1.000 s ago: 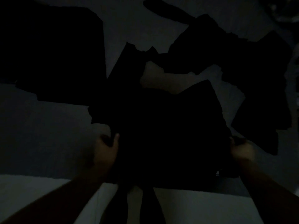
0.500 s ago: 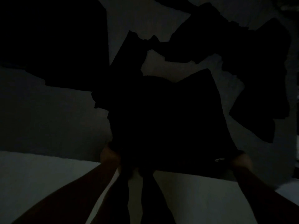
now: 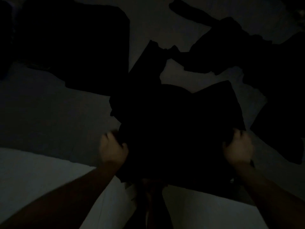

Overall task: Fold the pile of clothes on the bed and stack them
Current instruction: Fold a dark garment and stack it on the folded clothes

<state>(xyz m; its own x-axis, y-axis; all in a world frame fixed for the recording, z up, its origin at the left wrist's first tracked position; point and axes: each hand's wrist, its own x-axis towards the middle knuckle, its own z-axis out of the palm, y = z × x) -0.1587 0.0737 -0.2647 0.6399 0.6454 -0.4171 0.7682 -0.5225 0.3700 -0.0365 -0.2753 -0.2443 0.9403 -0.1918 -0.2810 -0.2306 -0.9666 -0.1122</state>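
Dark garment (image 3: 178, 133) spread on bed (image 3: 49, 116), extends toward 12 o'clock from hands. Left hand (image 3: 113, 149) grips near-left edge, right hand (image 3: 237, 149) near-right edge, fingers curled on cloth. Equally near.

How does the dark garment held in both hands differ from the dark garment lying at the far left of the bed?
The held garment is gripped at its near corners by the left hand and right hand; the far-left garment is untouched. The held garment sits at the bed's near edge, the far-left garment further back. The held garment's outline is ragged at its far side; the far-left garment's right edge runs straight. Both look black in this dim light, with no detail legible.
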